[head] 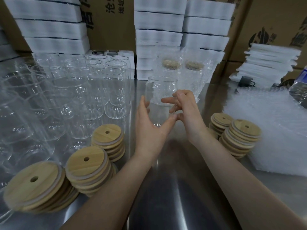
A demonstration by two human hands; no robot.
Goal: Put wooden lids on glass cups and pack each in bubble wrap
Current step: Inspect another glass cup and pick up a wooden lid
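A bare glass cup (160, 90) stands upright at the middle of the steel table (174, 188). My left hand (149, 125) grips its lower part, fingers on the left side and thumb across the front. My right hand (186, 108) is at the cup's right side with loosely bent fingers and holds nothing. Stacks of wooden lids with a straw hole lie at the left (88, 165) and at the right (242, 131). A pile of bubble wrap (274, 130) lies at the right. Two lidded cups wrapped in bubble wrap (182, 68) stand behind.
Several empty glass cups (114, 90) crowd the left half of the table. White foam stacks (159, 30) and cardboard boxes (274, 19) form a wall at the back. A dark mug (247, 80) sits at the far right beside more foam sheets.
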